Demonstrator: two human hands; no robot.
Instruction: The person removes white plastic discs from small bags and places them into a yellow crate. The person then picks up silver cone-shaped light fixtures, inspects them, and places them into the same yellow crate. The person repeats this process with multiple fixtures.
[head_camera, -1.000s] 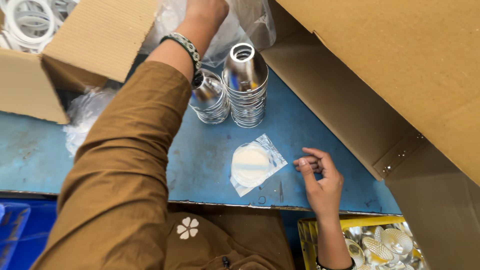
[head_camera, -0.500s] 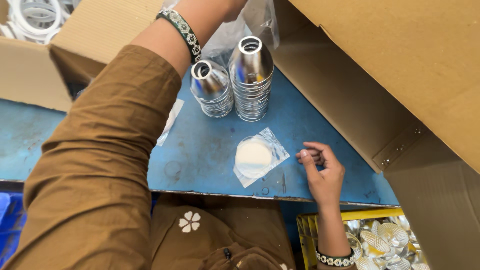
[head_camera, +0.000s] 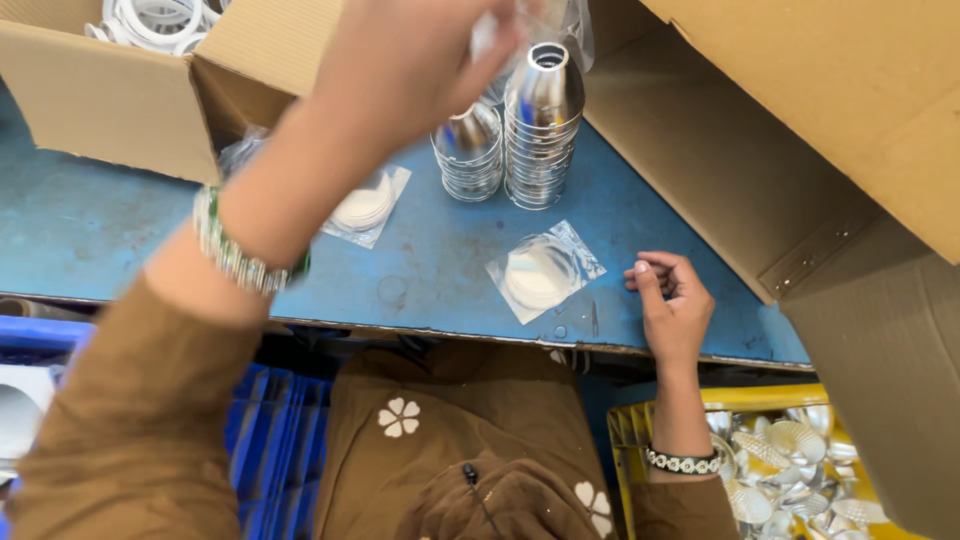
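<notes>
At the top centre of the frame my left hand (head_camera: 420, 60) is raised close to the camera, blurred, its fingers pinched on something pale and thin that I cannot make out, just in front of a crumpled clear plastic bag (head_camera: 560, 25). Directly beneath it stand two stacks of shiny metal cones (head_camera: 515, 135), nested one into another so they stay upright and take little room on the blue counter (head_camera: 120, 240).

At the right of centre my right hand (head_camera: 668, 300) rests on the counter with its fingers curled loosely inward, holding nothing that I can see. Just to its left lies a small clear pouch with a white disc (head_camera: 543, 270) inside, flat and within easy reach. A second such pouch (head_camera: 365, 205) lies further left, partly behind my forearm.

In the upper left an open cardboard box (head_camera: 110, 95) holds white rings (head_camera: 150, 18), its flap folded out so I can reach in. At the lower right a yellow crate (head_camera: 640, 425) below the counter edge holds silvery shell-shaped pieces (head_camera: 790, 470).
</notes>
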